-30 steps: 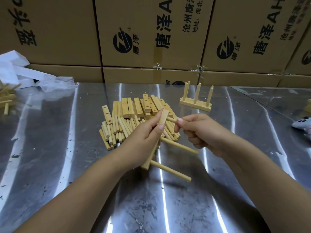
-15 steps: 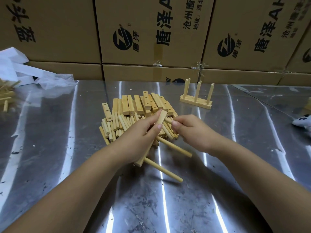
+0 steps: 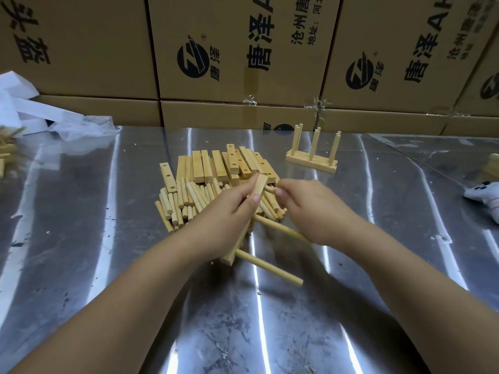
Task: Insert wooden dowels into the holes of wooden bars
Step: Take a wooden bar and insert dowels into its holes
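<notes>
Left hand (image 3: pixel 229 220) grips bar (image 3: pixel 259 184) tilted, far end raised, exposing last hole. Two dowels (image 3: pixel 270 268) seated, jutting right. Right hand (image 3: pixel 316 211) holds third dowel (image 3: pixel 268 188) in fingertip pinch at that hole, over parts pile (image 3: pixel 210 171). Finished bar (image 3: pixel 312 160) stands far right.

Left hand (image 3: pixel 225 215), right hand (image 3: pixel 317 211) and both forearms are bare.

Surface: scuffed shiny steel table (image 3: pixel 81 265)
Centre: pale drilled wooden bars (image 3: pixel 216 166), short round wooden dowels (image 3: pixel 178 203) heaped together
Back right: wooden base with upright dowels (image 3: pixel 312 160)
Back left: white foam blocks (image 3: pixel 32 109), clear plastic wrap (image 3: pixel 81 129)
</notes>
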